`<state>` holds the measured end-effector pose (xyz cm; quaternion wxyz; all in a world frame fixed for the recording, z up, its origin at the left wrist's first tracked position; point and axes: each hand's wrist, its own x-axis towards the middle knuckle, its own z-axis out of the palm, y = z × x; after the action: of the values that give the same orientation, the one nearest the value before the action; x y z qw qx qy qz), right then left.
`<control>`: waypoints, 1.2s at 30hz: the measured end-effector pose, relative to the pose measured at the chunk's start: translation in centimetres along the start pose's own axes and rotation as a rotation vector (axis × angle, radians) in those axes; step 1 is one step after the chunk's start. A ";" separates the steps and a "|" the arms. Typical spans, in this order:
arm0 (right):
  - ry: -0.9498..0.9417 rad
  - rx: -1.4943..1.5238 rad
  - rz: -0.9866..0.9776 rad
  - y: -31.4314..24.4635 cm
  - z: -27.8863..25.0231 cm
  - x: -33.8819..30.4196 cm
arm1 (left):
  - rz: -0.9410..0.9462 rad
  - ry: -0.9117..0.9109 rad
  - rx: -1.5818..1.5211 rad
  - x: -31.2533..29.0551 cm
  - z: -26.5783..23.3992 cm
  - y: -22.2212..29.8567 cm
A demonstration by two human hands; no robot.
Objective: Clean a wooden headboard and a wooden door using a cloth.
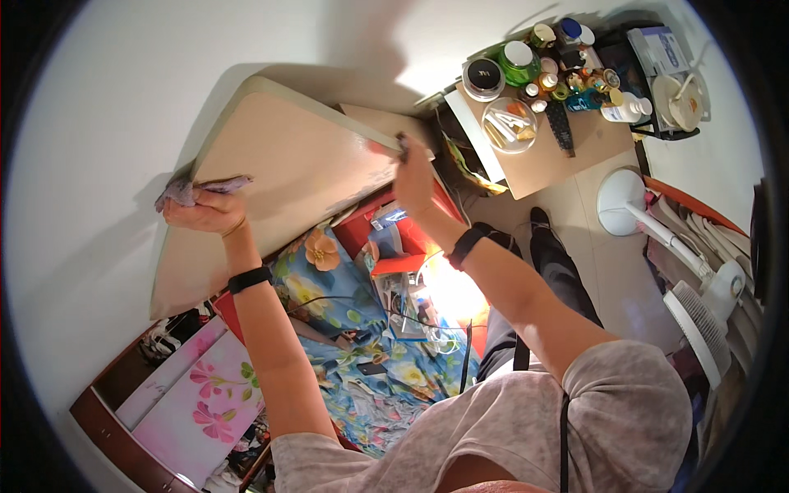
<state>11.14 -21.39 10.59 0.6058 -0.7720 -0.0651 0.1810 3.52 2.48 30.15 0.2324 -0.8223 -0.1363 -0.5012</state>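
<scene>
A large beige board with a pale rim stands tilted against the white wall in front of me. My left hand is closed around a greyish-purple cloth, which is bunched over the board's left edge. At the opposite edge, my right hand is closed on the board's upper right rim. A small dark patch shows at its fingertips, too unclear to name. Both wrists wear dark bands.
Below the board lies a blue flowered bedcover with a phone, cables and a bright lamp. Bottles crowd a small table at upper right. A white fan stands right; a pink flowered drawer unit is lower left.
</scene>
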 end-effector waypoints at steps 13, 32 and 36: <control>-0.116 -0.047 -0.029 5.0 0.8 -0.8 | -0.001 -0.082 0.136 0.2 -1.3 -0.9; -0.035 0.104 -0.162 -4.1 -1.6 -1.4 | -0.036 -0.045 0.004 -0.4 -0.3 -0.2; -0.028 0.012 -0.096 2.7 0.2 -0.2 | -0.038 -0.046 0.068 -0.1 -0.2 -0.1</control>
<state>10.56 -21.99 8.05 0.6176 -0.7616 -0.1095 0.1628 3.26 2.44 30.22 0.2475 -0.8225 -0.1742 -0.4815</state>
